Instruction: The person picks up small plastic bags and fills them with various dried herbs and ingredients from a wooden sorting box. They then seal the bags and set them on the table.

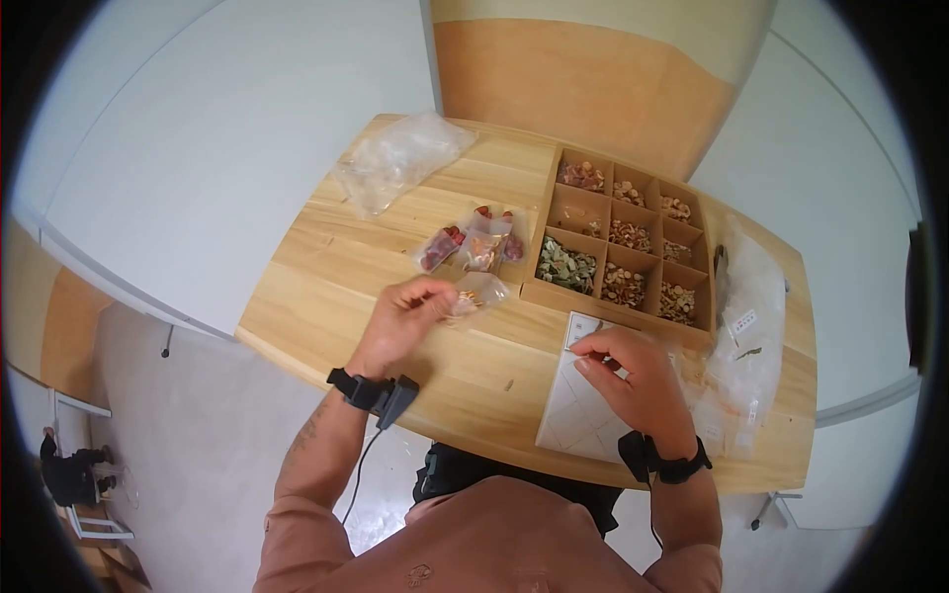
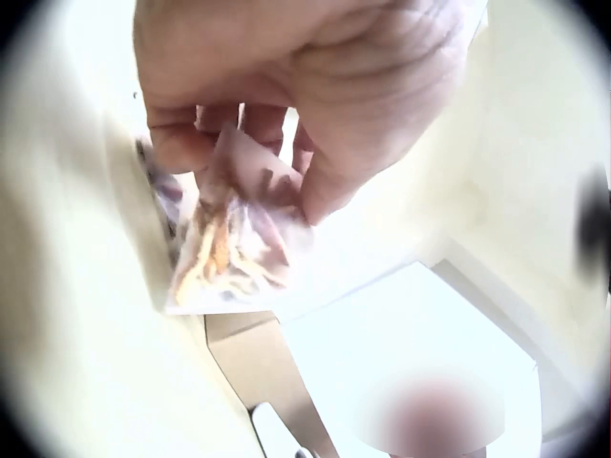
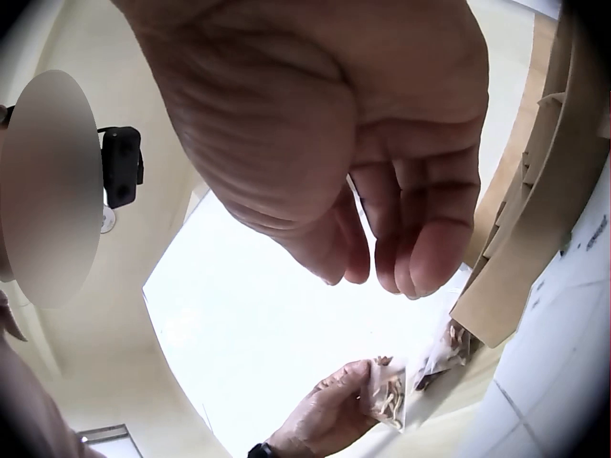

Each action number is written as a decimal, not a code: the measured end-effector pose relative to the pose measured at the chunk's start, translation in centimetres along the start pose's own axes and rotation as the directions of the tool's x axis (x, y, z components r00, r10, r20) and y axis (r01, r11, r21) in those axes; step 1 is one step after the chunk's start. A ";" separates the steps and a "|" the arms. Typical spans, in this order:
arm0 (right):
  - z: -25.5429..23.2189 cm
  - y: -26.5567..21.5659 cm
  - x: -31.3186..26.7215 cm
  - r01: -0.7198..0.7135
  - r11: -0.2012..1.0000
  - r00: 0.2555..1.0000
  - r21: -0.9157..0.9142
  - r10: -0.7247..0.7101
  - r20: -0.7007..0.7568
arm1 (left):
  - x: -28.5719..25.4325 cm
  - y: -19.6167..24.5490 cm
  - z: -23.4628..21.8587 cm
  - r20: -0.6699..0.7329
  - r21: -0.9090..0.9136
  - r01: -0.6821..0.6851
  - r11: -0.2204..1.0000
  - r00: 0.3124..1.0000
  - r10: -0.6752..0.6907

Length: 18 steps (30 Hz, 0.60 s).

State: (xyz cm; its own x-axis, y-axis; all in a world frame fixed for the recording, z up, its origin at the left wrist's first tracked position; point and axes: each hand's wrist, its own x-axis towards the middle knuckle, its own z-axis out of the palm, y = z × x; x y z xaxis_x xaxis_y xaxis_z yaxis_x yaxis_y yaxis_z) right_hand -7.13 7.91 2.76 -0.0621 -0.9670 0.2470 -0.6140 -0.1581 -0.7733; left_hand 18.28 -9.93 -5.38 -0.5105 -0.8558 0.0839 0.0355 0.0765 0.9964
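My left hand pinches the edge of a small clear bag between thumb and fingers. Pale and orange dried strips show through that bag in the left wrist view. Just beyond it on the table lies another filled bag, with a bag of dark red dried fruit beside it. Over a white tile-patterned board hovers my right hand, its fingers loosely bent. Nothing shows between those fingers in the right wrist view.
A cardboard box divided into compartments stands at the back right, filled with dried leaves, slices and fruit. Crumpled clear plastic lies at the far left. More plastic bags spread along the right edge of the wooden table.
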 end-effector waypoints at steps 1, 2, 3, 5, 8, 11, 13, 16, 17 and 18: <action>-0.2 -0.1 -0.4 -0.024 1.000 1.000 0.004 0.024 0.003 | 0.5 0.1 -0.5 -0.044 0.020 0.013 1.000 0.999 -0.012; -0.4 -0.2 -0.8 -0.047 0.999 0.999 0.007 0.047 0.005 | 0.8 0.2 -0.8 -0.076 0.011 0.035 0.999 0.996 -0.034; -0.5 -0.2 -1.2 -0.067 0.998 0.998 0.020 0.067 0.001 | 1.2 0.5 -1.1 -0.108 0.000 0.056 0.998 0.993 -0.056; -0.7 -0.2 -2.0 -0.110 0.993 0.994 0.048 0.111 -0.008 | 2.0 0.2 -1.6 -0.156 0.011 0.057 0.998 0.986 -0.055; -0.9 0.1 -3.3 -0.169 0.983 0.985 0.079 0.172 -0.034 | 2.6 -0.3 -1.9 -0.188 -0.013 0.066 0.998 0.980 -0.068; -1.0 0.5 -4.4 -0.220 0.970 0.971 0.104 0.228 -0.070 | 3.1 -0.7 -2.2 -0.201 -0.016 0.059 0.998 0.978 -0.061; -0.8 0.8 -5.1 -0.272 0.948 0.956 0.164 0.286 -0.066 | 3.2 -0.4 -2.0 -0.220 -0.002 0.070 0.998 0.973 -0.069; -0.8 1.2 -5.8 -0.311 0.928 0.941 0.205 0.331 -0.074 | 3.4 -0.6 -2.0 -0.253 0.061 0.043 0.997 0.967 -0.026; -0.8 1.3 -6.0 -0.319 0.924 0.936 0.212 0.342 -0.080 | 3.5 -0.9 -2.1 -0.262 0.089 0.028 0.996 0.965 -0.004; -0.8 1.3 -6.2 -0.321 0.921 0.933 0.223 0.347 -0.091 | 3.6 -1.1 -2.2 -0.264 0.088 0.028 0.996 0.964 -0.004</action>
State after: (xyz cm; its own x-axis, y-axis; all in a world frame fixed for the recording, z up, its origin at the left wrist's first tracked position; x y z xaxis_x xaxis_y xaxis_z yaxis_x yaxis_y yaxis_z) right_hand -8.17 13.90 0.68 -0.3426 -0.9393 0.0150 -0.3700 0.1203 -0.9212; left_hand 18.26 -14.26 -6.20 -0.2656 -0.9608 0.0793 -0.0547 0.0971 0.9938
